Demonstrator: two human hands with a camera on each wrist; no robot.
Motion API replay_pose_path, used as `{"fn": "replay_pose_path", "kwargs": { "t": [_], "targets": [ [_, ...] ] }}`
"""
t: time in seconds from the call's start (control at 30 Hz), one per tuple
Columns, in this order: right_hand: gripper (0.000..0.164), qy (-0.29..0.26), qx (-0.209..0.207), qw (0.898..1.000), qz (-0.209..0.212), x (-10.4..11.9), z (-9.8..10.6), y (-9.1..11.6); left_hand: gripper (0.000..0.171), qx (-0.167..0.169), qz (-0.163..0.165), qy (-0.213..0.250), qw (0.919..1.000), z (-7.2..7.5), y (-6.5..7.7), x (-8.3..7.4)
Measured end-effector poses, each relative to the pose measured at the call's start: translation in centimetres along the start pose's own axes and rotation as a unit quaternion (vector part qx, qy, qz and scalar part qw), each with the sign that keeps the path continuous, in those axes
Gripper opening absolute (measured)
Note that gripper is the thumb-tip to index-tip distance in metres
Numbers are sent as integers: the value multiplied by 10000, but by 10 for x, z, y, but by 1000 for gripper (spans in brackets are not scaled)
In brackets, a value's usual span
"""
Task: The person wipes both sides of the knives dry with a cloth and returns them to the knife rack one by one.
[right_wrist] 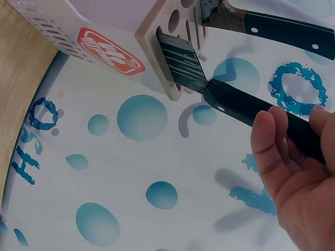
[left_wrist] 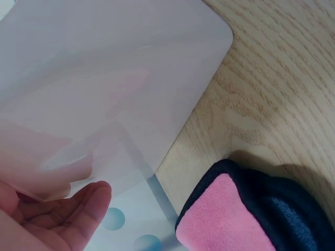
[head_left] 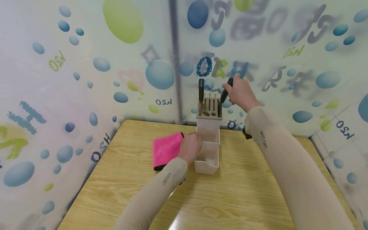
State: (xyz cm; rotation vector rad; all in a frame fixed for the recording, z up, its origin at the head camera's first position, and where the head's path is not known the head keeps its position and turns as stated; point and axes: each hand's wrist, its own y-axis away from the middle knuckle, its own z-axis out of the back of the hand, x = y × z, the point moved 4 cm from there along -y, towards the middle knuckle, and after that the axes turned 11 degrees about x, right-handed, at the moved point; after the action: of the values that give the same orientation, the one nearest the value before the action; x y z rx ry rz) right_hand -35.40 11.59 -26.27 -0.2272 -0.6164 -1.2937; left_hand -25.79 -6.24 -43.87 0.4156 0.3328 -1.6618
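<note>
A pale plastic knife holder (head_left: 209, 129) with a slotted, taupe top stands on the table near the wall. My left hand (head_left: 191, 147) grips its left side; in the left wrist view the fingers (left_wrist: 86, 214) curl at the edge of the smooth plastic. My right hand (head_left: 241, 91) holds a knife (right_wrist: 241, 104) by its black riveted handle. That knife leans to the right, its dark, streaked blade partly inside an end slot, the tip hidden. Another black-handled knife (head_left: 201, 89) stands upright in the slot at the opposite end.
A pink cloth (head_left: 166, 148) with black trim lies on the wooden table (head_left: 115, 185), just left of the holder. Patterned walls (head_left: 138, 95) close in at the back and sides. Open lower compartments (head_left: 207, 163) form the holder's front.
</note>
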Motion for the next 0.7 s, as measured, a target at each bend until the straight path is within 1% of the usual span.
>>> {"fn": "replay_pose_path", "kwargs": {
  "t": [0.13, 0.37, 0.47, 0.6, 0.7],
  "targets": [
    [77, 0, 18, 10000, 44, -2, -3, -2, 27, -2, 58, 39, 10000, 1, 0, 0],
    [57, -118, 14, 9999, 82, -2, -8, -3, 27, 1, 165, 91, 9998, 2, 0, 0],
    [58, -135, 53, 9999, 76, -2, -10, -4, 27, -6, 160, 65, 9999, 2, 1, -1],
    [63, -120, 70, 9999, 39, -3, -14, -6, 27, -11, 132, 5, 9999, 2, 1, -2],
    [62, -101, 47, 9999, 14, -5, -17, -8, 27, -25, 121, -17, 9999, 2, 1, -2]
  ]
}}
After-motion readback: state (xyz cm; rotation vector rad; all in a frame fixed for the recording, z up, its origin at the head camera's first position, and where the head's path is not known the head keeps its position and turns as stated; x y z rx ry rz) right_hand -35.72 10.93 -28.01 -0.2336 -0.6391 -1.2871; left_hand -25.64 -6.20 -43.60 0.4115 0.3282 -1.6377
